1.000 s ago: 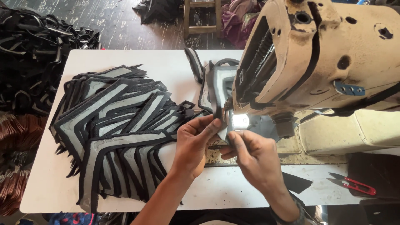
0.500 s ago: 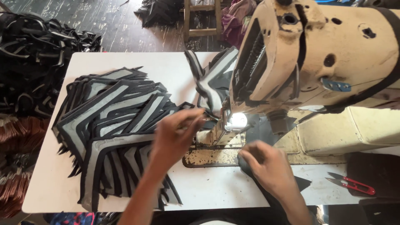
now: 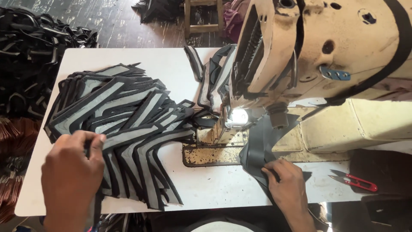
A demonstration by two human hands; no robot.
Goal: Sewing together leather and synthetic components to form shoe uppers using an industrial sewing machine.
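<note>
My left hand (image 3: 71, 169) pinches the edge of one black-and-grey angled fabric piece in the big fanned pile (image 3: 120, 120) at the left of the white table (image 3: 214, 193). A black fabric piece (image 3: 259, 148) lies beside the needle area, and my right hand (image 3: 286, 182) presses flat on it. The worn cream sewing machine (image 3: 317, 56) towers over the right half, its small lamp (image 3: 238, 117) lit above the rusty needle plate (image 3: 212, 152). Sewn pieces (image 3: 210, 73) trail away behind the needle.
Red-handled thread snips (image 3: 354, 181) lie at the right near the table's front edge. Heaps of black straps (image 3: 30, 47) cover the floor at left, with brownish pieces (image 3: 13, 141) below them. A wooden stool (image 3: 204, 15) stands on the dark floor beyond the table.
My left hand left the needle area and swung down-left to the pile, where it now grips a piece. My right hand slid right and down onto the black piece.
</note>
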